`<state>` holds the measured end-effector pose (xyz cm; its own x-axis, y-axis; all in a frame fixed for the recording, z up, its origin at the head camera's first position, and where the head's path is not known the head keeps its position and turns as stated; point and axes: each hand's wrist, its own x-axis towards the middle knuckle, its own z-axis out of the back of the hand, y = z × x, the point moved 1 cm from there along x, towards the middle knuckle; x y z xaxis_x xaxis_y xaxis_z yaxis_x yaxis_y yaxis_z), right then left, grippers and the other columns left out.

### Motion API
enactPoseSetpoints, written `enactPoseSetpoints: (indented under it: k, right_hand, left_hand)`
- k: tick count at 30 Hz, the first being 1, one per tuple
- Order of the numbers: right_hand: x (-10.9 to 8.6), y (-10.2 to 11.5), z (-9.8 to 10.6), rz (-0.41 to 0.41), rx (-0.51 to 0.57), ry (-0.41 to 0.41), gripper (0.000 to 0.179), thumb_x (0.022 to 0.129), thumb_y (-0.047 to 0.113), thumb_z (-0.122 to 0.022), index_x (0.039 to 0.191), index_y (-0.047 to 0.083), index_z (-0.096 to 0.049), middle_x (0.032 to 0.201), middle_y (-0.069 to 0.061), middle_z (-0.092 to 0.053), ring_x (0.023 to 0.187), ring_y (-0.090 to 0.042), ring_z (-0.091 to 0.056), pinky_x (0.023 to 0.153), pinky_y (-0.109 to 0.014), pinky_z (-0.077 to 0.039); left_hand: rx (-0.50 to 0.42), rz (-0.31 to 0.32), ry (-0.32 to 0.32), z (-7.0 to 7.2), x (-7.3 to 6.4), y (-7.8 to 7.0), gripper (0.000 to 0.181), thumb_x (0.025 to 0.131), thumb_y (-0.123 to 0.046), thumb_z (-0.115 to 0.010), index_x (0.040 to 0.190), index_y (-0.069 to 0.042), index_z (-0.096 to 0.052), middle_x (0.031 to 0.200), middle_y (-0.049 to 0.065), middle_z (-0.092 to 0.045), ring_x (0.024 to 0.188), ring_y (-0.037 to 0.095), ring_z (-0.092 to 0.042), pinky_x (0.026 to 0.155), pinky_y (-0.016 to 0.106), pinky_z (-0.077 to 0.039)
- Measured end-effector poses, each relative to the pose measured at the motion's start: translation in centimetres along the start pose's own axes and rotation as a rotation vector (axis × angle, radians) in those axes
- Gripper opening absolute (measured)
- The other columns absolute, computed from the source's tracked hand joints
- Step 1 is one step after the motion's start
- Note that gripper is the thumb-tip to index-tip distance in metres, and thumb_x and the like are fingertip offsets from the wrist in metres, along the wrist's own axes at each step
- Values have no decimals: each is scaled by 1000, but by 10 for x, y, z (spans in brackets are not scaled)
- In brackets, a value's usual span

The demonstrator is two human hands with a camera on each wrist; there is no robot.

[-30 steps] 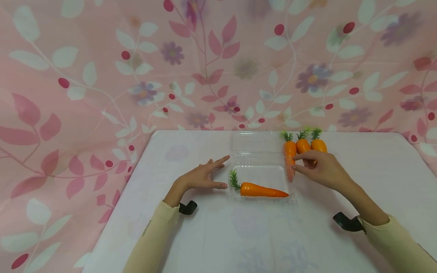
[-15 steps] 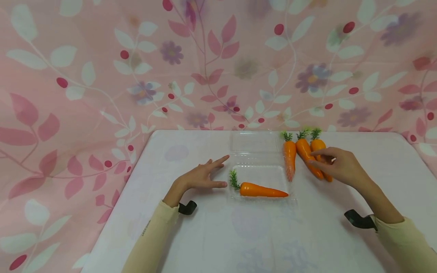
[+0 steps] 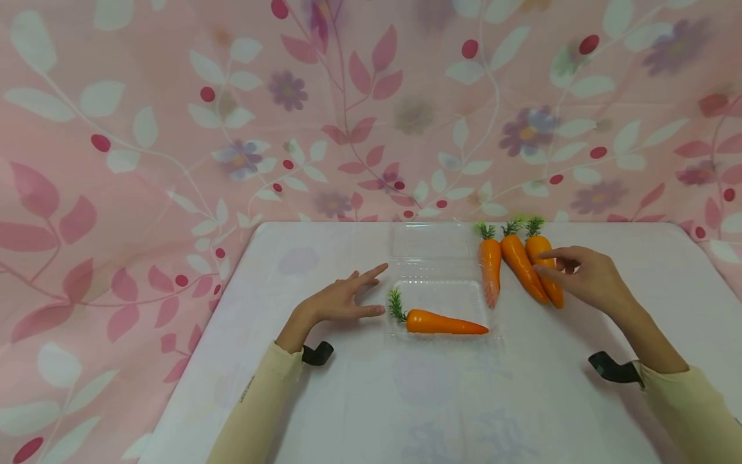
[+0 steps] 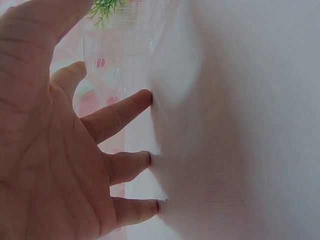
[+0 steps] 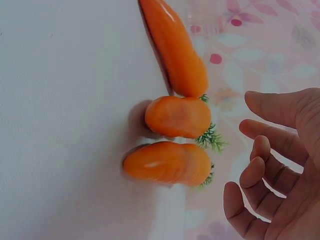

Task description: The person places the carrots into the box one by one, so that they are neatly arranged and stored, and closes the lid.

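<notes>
A clear plastic clamshell box lies with its lid folded back, and one orange carrot with a green top lies along its near side. Just left of the box, my left hand has its fingers spread, with fingertips down on the tabletop. Three more carrots stand in a row to the right of the box: a left one, a middle one and a right one. Over the right carrot's side hovers my right hand, fingers bent loosely with nothing between them.
A white cloth covers the table, which ends at a pink floral curtain behind. The left carrot's tip overlaps the box's right edge in the head view. Black wrist mounts stick out at both sleeves.
My right hand has moved right, from beside the left carrot to the right carrot, uncovering the middle one. My left hand and the carrot in the box have stayed put.
</notes>
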<state>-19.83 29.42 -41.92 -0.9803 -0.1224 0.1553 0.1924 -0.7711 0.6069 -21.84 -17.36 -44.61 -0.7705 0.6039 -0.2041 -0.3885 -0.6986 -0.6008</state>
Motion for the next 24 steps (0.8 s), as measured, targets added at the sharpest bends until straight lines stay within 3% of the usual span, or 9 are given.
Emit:
enactPoseSetpoints:
  k: [17,24]
  right_hand:
    - [7,-15,-3,-123,-31,-2,44,92,37,-70,115,-1,-69,83,-9,-54,73,-26,-45,46,-28,-37]
    - [8,-19,-4,-122,-54,-3,46,93,39,-68,114,-3,-67,80,-9,-54,68,-25,-44,45,-29,-36]
  left_hand:
    - [15,19,5,3,1,-2,93,84,-69,-63,158,-41,-14,149,-2,-46,145,44,-15,114,58,-17]
    - [-1,18,17,5,1,-4,93,84,-66,-64,158,-39,-14,149,-1,-47,145,44,-14,115,58,-15]
